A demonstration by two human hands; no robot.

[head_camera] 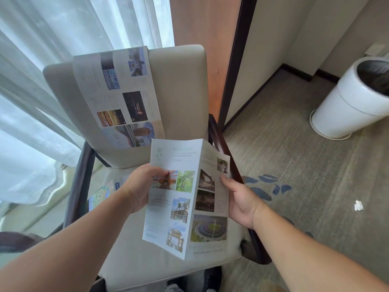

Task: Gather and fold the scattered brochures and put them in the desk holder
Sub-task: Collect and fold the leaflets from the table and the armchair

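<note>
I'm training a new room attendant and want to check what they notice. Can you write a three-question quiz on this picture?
1. True or false: the left hand and the right hand both hold one brochure above the chair.
2. Where is the second brochure? A) in a drawer B) draped over the chair's back C) on a bed
3. Fill in: a crumpled scrap of paper lies on the ___.

Key: 1 true; 2 B; 3 carpet.
</note>
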